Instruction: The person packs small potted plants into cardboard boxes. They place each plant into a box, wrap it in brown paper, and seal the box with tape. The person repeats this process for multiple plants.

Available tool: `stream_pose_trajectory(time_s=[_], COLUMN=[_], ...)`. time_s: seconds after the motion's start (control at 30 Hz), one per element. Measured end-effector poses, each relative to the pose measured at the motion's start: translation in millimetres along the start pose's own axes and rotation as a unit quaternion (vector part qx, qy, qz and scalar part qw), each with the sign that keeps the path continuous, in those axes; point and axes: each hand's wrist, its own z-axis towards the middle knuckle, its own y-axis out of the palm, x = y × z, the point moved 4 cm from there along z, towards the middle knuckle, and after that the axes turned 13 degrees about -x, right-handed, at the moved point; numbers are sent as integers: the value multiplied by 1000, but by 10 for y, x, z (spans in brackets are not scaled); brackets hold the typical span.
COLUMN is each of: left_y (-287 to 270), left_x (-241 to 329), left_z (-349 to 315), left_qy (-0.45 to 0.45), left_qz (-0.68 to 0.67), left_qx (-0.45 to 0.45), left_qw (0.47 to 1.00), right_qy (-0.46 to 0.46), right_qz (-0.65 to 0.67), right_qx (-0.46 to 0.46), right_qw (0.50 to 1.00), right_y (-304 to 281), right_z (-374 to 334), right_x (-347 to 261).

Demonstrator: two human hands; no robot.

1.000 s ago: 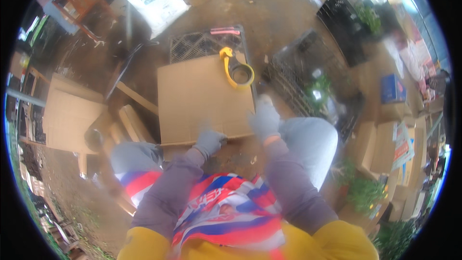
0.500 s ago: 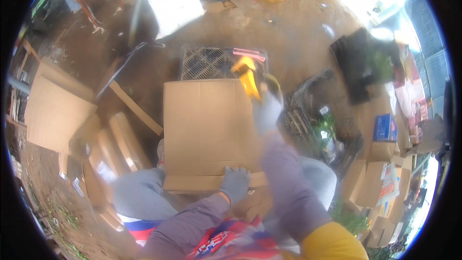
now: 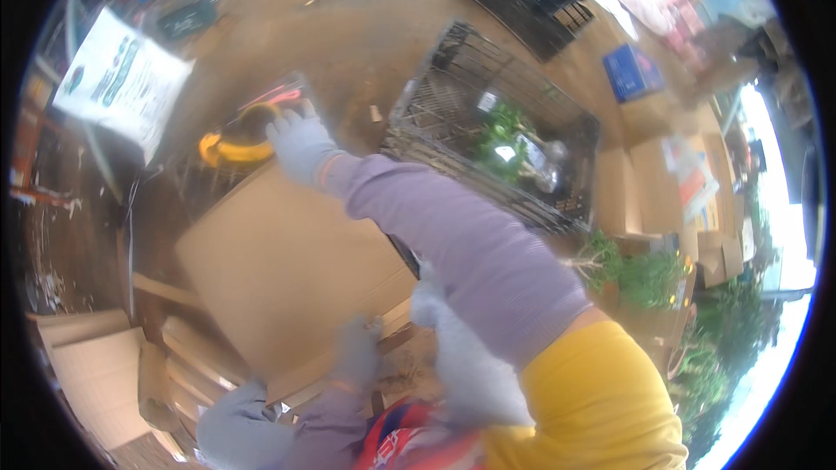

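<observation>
Yellow tape dispenser (image 3: 233, 151) is at the far edge of the cardboard (image 3: 287, 265), its right side partly hidden by the gloved right hand (image 3: 302, 148) (fingers slightly parted; cannot tell whether they grip). Cardboard is plain brown; near its lower edge, left hand (image 3: 355, 353) blurs, finger state unreadable.

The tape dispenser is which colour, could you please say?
The tape dispenser is mainly yellow, clearest in the head view.

Hands (image 3: 300, 146) in grey gloves (image 3: 355, 355); a ribbed mauve undersleeve (image 3: 470, 248) beyond the yellow sleeve (image 3: 601, 387); left of that sleeve, pale grey-blue trousers (image 3: 475, 370) and a red-and-blue garment (image 3: 416, 426) with white markings.
</observation>
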Motion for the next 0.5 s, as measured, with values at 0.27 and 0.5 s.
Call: stream_pose_trajectory(time_s=[0.27, 0.5], left_y=[173, -18], left_x=[-391, -274], left_z=[-92, -271], left_qy=[16, -83], left_qz=[12, -36], left_qx=[2, -28], left_qw=[1000, 996], right_qy=[384, 535], right_qz=[219, 160], right_qx=[34, -242], right_qw=[897, 793], right_y=[-400, 960], right_z=[-2952, -4848], right_x=[3072, 4022])
